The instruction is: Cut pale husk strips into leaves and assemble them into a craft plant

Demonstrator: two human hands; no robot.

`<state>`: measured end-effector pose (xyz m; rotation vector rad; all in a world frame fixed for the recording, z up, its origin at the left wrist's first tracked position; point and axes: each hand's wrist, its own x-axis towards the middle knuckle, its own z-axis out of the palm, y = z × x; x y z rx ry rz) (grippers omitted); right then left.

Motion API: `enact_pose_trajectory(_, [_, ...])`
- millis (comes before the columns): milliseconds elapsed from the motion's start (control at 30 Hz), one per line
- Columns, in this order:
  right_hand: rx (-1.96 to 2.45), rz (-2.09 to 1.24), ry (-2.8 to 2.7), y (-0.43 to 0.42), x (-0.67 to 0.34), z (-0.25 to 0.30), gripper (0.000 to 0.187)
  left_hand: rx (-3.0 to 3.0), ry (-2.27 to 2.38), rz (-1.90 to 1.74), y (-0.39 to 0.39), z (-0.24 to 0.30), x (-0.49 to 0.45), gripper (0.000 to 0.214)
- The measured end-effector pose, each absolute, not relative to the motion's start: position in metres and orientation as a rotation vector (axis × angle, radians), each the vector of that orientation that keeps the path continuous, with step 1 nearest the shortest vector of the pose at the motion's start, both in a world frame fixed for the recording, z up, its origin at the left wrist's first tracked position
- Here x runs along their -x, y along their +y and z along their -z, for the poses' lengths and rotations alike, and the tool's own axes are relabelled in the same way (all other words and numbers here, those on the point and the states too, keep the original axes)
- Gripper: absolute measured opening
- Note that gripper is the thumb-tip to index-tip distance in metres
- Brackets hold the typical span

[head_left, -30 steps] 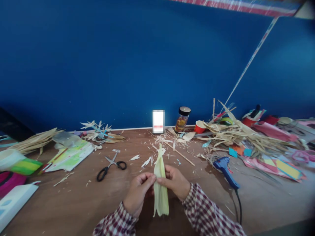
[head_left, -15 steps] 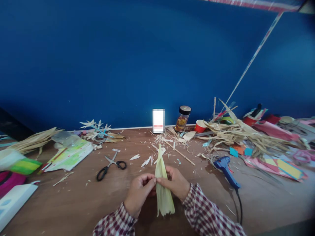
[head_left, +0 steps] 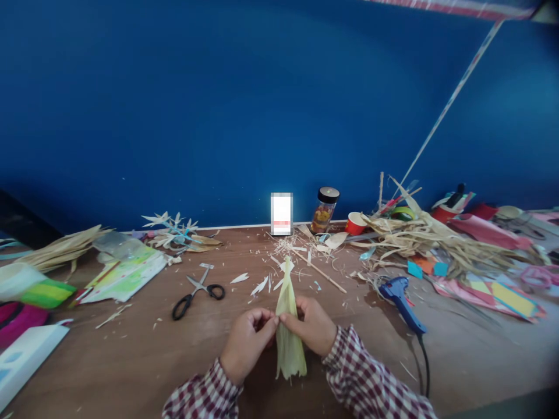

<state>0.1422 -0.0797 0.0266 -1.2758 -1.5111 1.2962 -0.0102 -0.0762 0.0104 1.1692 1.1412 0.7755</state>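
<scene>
A long pale yellow-green corn husk (head_left: pixel 289 343) is held upright over the brown table (head_left: pixel 144 361), its pointed tip toward the wall. My left hand (head_left: pixel 247 343) pinches its left edge with thumb and forefinger. My right hand (head_left: pixel 312 326) pinches it from the right, fingertips almost meeting the left ones. Both wrists wear red-and-white checked sleeves. The husk's lower end fans out below my hands.
Black-handled scissors (head_left: pixel 197 292) lie left of my hands. A blue glue gun (head_left: pixel 399 298) with a black cord lies to the right. Husk scraps, a jar (head_left: pixel 324 210), a red cup (head_left: pixel 355 224) and a pile of dry husks (head_left: pixel 437 241) line the blue wall. Papers sit far left.
The husk has turned slightly between my fingers and its lower end has shifted a little to the right. Both hands stay pinched on it in nearly the same place.
</scene>
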Motion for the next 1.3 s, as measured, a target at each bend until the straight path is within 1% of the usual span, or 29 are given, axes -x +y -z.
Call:
enact_pose_trajectory(167, [1.336, -1.217, -1.582, -0.08, -0.143, -0.022, 0.014, -1.209, 1.152, -0.747, -0.077, -0.011, 0.011, 0.027])
enact_pose_trajectory(367, [1.323, -1.229, -1.584, -0.08, -0.143, -0.019, 0.015, -1.224, 1.155, -0.706, -0.077, -0.012, 0.013, 0.028])
enact_pose_trajectory(567, [1.356, -1.156, -1.652, -0.081, -0.144, -0.017, 0.016, -1.264, 1.181, -0.72, -0.076, -0.012, 0.011, 0.027])
enact_pose_trajectory(700, [1.413, -1.013, -1.755, -0.082, -0.144, -0.017, 0.017, -1.309, 1.242, -0.751, -0.078, -0.014, 0.008, 0.025])
enact_pose_trajectory(867, [1.557, -0.756, -1.871, -0.085, -0.142, -0.02, 0.016, -1.47, 1.32, -0.769, -0.083, -0.016, 0.006, 0.028])
enact_pose_trajectory(933, [1.585, -0.722, -1.87, -0.087, -0.14, -0.023, 0.016, -1.551, 1.381, -0.773, -0.084, -0.015, 0.006, 0.028])
enact_pose_trajectory(1000, [1.539, -0.793, -1.834, -0.09, -0.138, -0.026, 0.015, -1.614, 1.468, -0.802, -0.083, -0.012, 0.008, 0.025])
enact_pose_trajectory(1033, [1.485, -0.885, -1.799, -0.091, -0.138, -0.029, 0.015, -1.623, 1.494, -0.821, -0.081, -0.01, 0.01, 0.024])
enact_pose_trajectory(1133, [1.258, -1.3, -1.616, -0.089, -0.143, -0.041, 0.02, -1.565, 1.479, -0.841, -0.071, -0.002, 0.017, 0.023])
enact_pose_trajectory(1200, [1.134, -1.488, -1.491, -0.088, -0.154, -0.054, 0.024, -1.532, 1.461, -0.835, -0.063, 0.003, 0.022, 0.025])
enact_pose_trajectory(1300, [1.119, -1.482, -1.401, -0.103, -0.187, -0.077, 0.024, -1.546, 1.513, -0.857, -0.053, 0.011, 0.027, 0.025])
